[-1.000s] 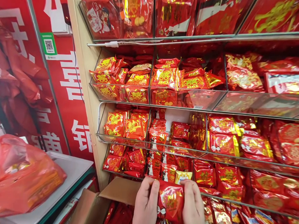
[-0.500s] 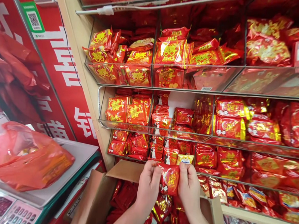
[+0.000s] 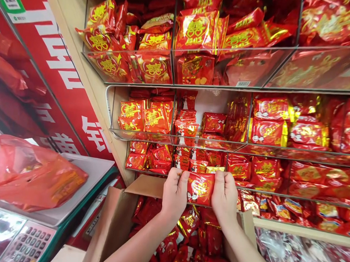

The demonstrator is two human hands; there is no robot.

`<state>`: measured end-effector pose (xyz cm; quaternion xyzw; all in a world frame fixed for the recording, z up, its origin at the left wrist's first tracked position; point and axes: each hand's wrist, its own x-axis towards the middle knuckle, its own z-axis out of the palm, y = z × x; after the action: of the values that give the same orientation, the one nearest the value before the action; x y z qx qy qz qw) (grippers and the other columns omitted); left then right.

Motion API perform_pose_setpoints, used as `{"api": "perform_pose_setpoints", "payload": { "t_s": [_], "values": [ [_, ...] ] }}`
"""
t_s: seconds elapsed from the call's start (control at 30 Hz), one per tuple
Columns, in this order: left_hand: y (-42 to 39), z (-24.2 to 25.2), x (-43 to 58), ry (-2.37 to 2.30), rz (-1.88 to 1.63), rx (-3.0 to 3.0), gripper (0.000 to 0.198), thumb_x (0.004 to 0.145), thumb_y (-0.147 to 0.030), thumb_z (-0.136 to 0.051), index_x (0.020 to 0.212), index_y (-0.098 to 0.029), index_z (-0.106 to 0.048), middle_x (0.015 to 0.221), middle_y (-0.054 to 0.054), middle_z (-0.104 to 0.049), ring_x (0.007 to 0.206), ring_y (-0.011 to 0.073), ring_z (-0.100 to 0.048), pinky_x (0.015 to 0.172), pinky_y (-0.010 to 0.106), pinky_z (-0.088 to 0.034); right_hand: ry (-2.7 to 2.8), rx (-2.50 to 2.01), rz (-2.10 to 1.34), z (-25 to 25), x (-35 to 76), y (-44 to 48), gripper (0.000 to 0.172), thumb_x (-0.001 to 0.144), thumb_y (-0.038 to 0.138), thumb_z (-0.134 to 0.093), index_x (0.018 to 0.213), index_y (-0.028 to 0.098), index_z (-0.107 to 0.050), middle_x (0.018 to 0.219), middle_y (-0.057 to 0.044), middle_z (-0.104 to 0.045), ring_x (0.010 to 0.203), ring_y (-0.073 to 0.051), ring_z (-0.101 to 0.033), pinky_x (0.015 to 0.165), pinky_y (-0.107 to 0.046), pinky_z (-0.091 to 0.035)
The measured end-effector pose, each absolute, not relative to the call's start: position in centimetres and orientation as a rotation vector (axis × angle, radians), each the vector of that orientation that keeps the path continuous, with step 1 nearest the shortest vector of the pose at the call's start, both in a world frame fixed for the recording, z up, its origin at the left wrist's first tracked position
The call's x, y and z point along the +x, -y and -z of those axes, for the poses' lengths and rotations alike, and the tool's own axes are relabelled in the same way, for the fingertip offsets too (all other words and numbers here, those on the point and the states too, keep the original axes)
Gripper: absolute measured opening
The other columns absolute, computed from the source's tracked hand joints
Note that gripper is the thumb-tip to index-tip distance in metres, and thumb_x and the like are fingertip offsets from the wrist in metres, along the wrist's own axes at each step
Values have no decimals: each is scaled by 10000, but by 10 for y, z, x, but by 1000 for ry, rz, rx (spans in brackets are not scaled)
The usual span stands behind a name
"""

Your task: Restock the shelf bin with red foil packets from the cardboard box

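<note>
A small red snack packet (image 3: 200, 189) with gold lettering and little cartoon figures is stretched level between my hands. My left hand (image 3: 174, 191) pinches its left end between thumb and curled fingers. At the other end, my right hand (image 3: 224, 197) grips it the same way. Both hands are over an open cardboard box (image 3: 108, 224), apart from the packets inside it. Loose red packets (image 3: 187, 237), some with gold foil, fill the box below my forearms. Just behind the held packet, the lower shelf's packets (image 3: 181, 162) show.
Shelves with clear plastic fronts (image 3: 209, 142) rise ahead, full of red and gold packets. On the left, a red plastic bag (image 3: 36, 175) rests on a scale (image 3: 89, 169) with a keypad. Clear-wrapped goods (image 3: 305, 252) lie low on the right.
My view has tilted down, so the shelves sit higher in the picture. Both hands have risen slightly, and the packet between them is now turned level and pulled flatter.
</note>
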<state>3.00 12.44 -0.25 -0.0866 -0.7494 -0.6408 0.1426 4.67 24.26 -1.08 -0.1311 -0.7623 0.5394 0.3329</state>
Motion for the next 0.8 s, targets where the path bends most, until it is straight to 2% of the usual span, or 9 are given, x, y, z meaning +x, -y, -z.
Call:
{"api": "perform_pose_setpoints", "payload": {
  "t_s": [0.1, 0.23, 0.3, 0.37, 0.43, 0.53, 0.63, 0.73, 0.8],
  "values": [
    [-125, 7, 34, 2115, 1934, -246, 202, 834, -367, -426, 712, -205, -428, 635, -56, -438, 601, 91, -418, 589, 201, -365, 1991, -317, -1401, 14, 47, -244, 304, 857, 457, -335, 691, 215, -412, 600, 29, -476, 576, -141, -455, 562, -243, -350],
    [-124, 6, 43, 2024, 2326, -421, 176, 798, -326, -504, 923, -204, -478, 860, 9, -592, 785, 129, -547, 729, 258, -451, 1996, -280, -1422, 21, 49, -241, 301, 866, 448, -318, 710, 211, -419, 608, 16, -496, 568, -141, -476, 545, -242, -377],
    [-121, 3, 48, 1955, 2585, -519, 218, 795, -310, -517, 979, -192, -506, 979, 53, -620, 897, 163, -566, 837, 319, -439, 2008, -228, -1370, 20, 52, -240, 284, 876, 418, -315, 717, 210, -425, 611, 11, -506, 569, -141, -491, 544, -242, -387],
    [-115, -1, 52, 1869, 2704, -470, 215, 783, -313, -539, 954, -184, -550, 1003, 66, -638, 938, 184, -573, 891, 349, -420, 2081, -76, -1270, 10, 54, -241, 248, 879, 382, -333, 738, 209, -441, 596, 19, -511, 540, -129, -494, 526, -233, -385],
    [-108, -5, 54, 1760, 2751, -264, 241, 737, -321, -595, 937, -189, -568, 983, 61, -656, 923, 200, -593, 856, 353, -456, 2167, 141, -1114, -14, 54, -247, 211, 877, 352, -360, 766, 208, -468, 601, 25, -520, 518, -115, -489, 509, -222, -378],
    [-97, -7, 57, 1651, 2796, 72, 302, 672, -339, -658, 920, -194, -567, 897, 50, -677, 806, 215, -637, 659, 330, -537, 2211, 334, -690, -68, 33, -264, 226, 875, 343, -375, 768, 194, -507, 688, -12, -554, 596, -131, -517, 583, -246, -398],
    [-91, -4, 59, 1601, 2833, 210, 332, 623, -335, -701, 888, -181, -575, 817, 44, -685, 698, 206, -651, 561, 303, -542, 2474, 122, -125, -123, -20, -281, 253, 884, 305, -362, 839, 154, -561, 823, -83, -604, 753, -195, -568, 670, -302, -407],
    [-88, 4, 63, 1553, 2904, 245, 320, 607, -320, -717, 862, -180, -584, 785, 38, -691, 669, 200, -653, 546, 291, -536, 2671, 67, -6, -151, -88, -291, 166, 832, 190, -478, 802, 91, -607, 809, -131, -626, 793, -217, -592, 697, -324, -428],
    [-87, 9, 66, 1541, 2928, 271, 310, 602, -316, -724, 847, -188, -585, 784, 32, -692, 671, 199, -653, 537, 284, -531, 2807, 32, 38, -153, -126, -295, 146, 822, 233, -526, 842, 108, -598, 830, -65, -626, 763, -164, -593, 689, -321, -467]
  ]
}}
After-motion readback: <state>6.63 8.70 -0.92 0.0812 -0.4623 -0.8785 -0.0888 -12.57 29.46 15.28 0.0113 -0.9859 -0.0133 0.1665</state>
